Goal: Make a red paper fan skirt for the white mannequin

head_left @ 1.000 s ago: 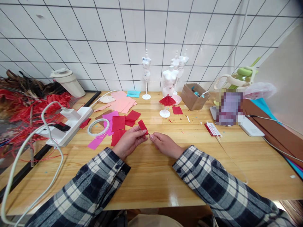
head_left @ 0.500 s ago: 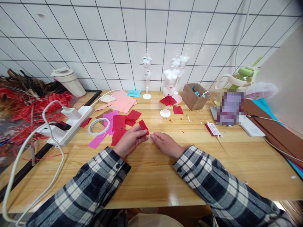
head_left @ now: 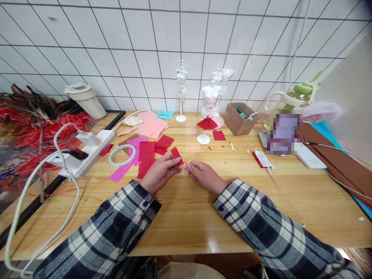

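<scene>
My left hand pinches a small piece of red crepe paper between thumb and fingers. The paper's lower right edge looks frayed. Just to the right, my right hand is closed in a pinch, its fingertips a short gap from the paper. A thin tip sticks out from those fingers towards the paper, too small to name. Beyond my left hand lie several red paper squares on strips of magenta paper. A roll of white tape rests partly over the magenta paper.
White mannequin stands line the tiled wall; the front one wears a fringed red skirt. A cardboard box stands right of them. Pink paper, a power strip with looping cables and a cup are at left. Red scraps dot the table.
My right hand has drawn slightly away from the red crepe paper, so the gap and the thin tip show more clearly. My left hand still holds the paper.
</scene>
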The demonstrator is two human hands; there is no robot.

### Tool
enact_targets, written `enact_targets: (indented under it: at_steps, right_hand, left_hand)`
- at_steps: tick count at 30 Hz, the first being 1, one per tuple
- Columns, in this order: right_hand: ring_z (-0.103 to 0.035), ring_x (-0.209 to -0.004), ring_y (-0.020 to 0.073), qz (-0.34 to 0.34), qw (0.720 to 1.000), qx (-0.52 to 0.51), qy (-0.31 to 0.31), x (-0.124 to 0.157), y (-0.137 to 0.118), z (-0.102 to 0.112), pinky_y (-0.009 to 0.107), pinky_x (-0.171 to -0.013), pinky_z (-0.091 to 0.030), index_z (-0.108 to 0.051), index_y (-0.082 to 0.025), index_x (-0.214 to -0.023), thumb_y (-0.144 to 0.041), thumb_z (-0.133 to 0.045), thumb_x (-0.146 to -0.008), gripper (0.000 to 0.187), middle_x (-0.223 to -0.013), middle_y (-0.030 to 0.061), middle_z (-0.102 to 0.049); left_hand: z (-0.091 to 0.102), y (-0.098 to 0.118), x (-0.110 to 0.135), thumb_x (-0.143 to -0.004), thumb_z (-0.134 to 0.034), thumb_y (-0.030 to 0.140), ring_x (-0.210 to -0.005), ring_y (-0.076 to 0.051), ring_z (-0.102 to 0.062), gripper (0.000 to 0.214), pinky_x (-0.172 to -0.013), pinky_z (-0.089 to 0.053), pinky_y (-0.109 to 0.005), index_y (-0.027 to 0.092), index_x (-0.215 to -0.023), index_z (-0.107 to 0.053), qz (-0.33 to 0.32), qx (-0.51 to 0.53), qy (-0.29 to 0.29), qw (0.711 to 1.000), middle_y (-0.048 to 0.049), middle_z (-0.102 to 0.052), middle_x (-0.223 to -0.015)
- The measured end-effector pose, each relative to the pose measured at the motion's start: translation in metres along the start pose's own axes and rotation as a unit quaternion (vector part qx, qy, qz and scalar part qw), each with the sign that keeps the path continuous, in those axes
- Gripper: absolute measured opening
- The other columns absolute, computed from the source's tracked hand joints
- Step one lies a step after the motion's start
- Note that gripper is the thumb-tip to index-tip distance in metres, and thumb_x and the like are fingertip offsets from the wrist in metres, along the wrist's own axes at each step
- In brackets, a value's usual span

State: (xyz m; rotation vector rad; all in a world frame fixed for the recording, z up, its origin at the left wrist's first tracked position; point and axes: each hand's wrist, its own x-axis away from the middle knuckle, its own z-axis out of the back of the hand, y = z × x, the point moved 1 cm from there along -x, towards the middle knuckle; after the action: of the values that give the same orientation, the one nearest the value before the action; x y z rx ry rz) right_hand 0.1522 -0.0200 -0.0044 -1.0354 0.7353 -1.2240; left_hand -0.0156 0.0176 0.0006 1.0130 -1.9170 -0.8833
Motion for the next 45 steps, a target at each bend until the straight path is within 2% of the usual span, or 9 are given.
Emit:
enact_targets:
  at_steps: [3, 6, 10, 14, 23, 29, 34, 39, 45]
  right_hand:
    - [-0.042, -0.059, 0.011, 0.004, 0.999, -0.026, 0.045, 0.0, 0.0, 0.001, 0.024, -0.056, -0.033, -0.055, -0.018, -0.083, -0.049, -0.056, -0.082, 0.031, -0.063, -0.0052, -0.048]
    - [-0.043, -0.062, 0.0106, 0.007, 0.997, -0.068, 0.036, -0.001, -0.001, 0.001, 0.023, -0.059, -0.035, -0.059, -0.017, -0.085, -0.043, -0.061, -0.079, 0.028, -0.065, -0.0043, -0.052]
    - [-0.045, -0.065, 0.0103, 0.0, 0.993, -0.118, 0.021, -0.003, 0.001, 0.001, 0.023, -0.062, -0.036, -0.061, -0.015, -0.08, -0.039, -0.062, -0.077, 0.024, -0.071, -0.0024, -0.055]
    - [-0.04, -0.058, 0.0085, -0.021, 0.989, -0.146, 0.025, -0.002, 0.0, 0.003, 0.022, -0.056, -0.033, -0.058, -0.016, -0.073, -0.037, -0.062, -0.075, 0.022, -0.063, -0.0052, -0.048]
    - [-0.042, -0.059, 0.0082, -0.039, 0.984, -0.172, 0.01, -0.002, 0.001, 0.002, 0.022, -0.055, -0.032, -0.061, -0.014, -0.078, -0.04, -0.064, -0.073, 0.027, -0.066, -0.0033, -0.053]
    - [-0.036, -0.054, 0.007, -0.055, 0.986, -0.16, -0.001, -0.001, -0.001, 0.003, 0.021, -0.051, -0.028, -0.06, -0.014, -0.077, -0.04, -0.064, -0.074, 0.026, -0.062, -0.005, -0.049]
    - [-0.035, -0.049, 0.0083, -0.032, 0.984, -0.171, 0.029, -0.001, -0.001, 0.005, 0.023, -0.049, -0.029, -0.056, -0.018, -0.082, -0.047, -0.053, -0.083, 0.029, -0.057, -0.0068, -0.042]
    - [-0.042, -0.05, 0.0105, -0.015, 0.999, -0.043, 0.009, 0.001, 0.002, 0.002, 0.024, -0.054, -0.034, -0.054, -0.02, -0.083, -0.047, -0.034, -0.094, 0.036, -0.054, -0.0054, -0.045]
    - [-0.053, -0.058, 0.0127, 0.034, 0.996, 0.074, -0.024, 0.006, 0.001, -0.004, 0.025, -0.064, -0.037, -0.046, -0.023, -0.087, -0.044, -0.024, -0.099, 0.033, -0.057, -0.0044, -0.057]
  left_hand:
    - [-0.001, -0.001, 0.001, -0.068, -0.077, 0.016, -0.074, -0.01, -0.063, 0.017, -0.075, -0.054, -0.024, 0.015, -0.082, -0.067, 0.002, -0.014, -0.006, 1.0, -0.0018, -0.068, -0.083]
    - [-0.004, -0.002, 0.002, -0.066, -0.079, 0.018, -0.08, -0.012, -0.065, 0.021, -0.079, -0.053, -0.025, 0.014, -0.083, -0.068, -0.002, -0.037, -0.023, 0.999, -0.0032, -0.07, -0.085]
    - [-0.006, -0.003, 0.004, -0.066, -0.08, 0.02, -0.082, -0.013, -0.065, 0.023, -0.08, -0.052, -0.024, 0.014, -0.086, -0.07, -0.006, -0.057, -0.031, 0.998, -0.0046, -0.071, -0.089]
    - [-0.005, -0.002, 0.003, -0.067, -0.08, 0.023, -0.073, -0.01, -0.063, 0.02, -0.074, -0.051, -0.022, 0.014, -0.081, -0.069, -0.002, -0.058, -0.017, 0.998, -0.0019, -0.069, -0.082]
    - [-0.006, -0.004, 0.004, -0.064, -0.081, 0.023, -0.074, -0.012, -0.064, 0.024, -0.073, -0.05, -0.024, 0.014, -0.081, -0.067, -0.008, -0.09, -0.011, 0.996, -0.0026, -0.068, -0.081]
    - [-0.008, -0.004, 0.005, -0.064, -0.081, 0.024, -0.077, -0.012, -0.063, 0.029, -0.071, -0.049, -0.022, 0.015, -0.089, -0.069, -0.005, -0.122, -0.062, 0.991, -0.004, -0.07, -0.086]
    - [-0.003, -0.003, 0.002, -0.064, -0.081, 0.023, -0.072, -0.011, -0.063, 0.023, -0.072, -0.05, -0.023, 0.015, -0.082, -0.068, -0.014, -0.086, -0.014, 0.996, -0.0016, -0.07, -0.081]
    - [0.002, 0.0, -0.001, -0.066, -0.08, 0.023, -0.07, -0.01, -0.064, 0.02, -0.071, -0.053, -0.022, 0.013, -0.078, -0.067, -0.028, -0.012, 0.046, 0.999, -0.0022, -0.069, -0.077]
    - [0.0, -0.001, -0.002, -0.066, -0.08, 0.018, -0.073, -0.009, -0.064, 0.019, -0.074, -0.054, -0.022, 0.013, -0.079, -0.067, -0.043, 0.019, 0.056, 0.997, -0.001, -0.068, -0.078]
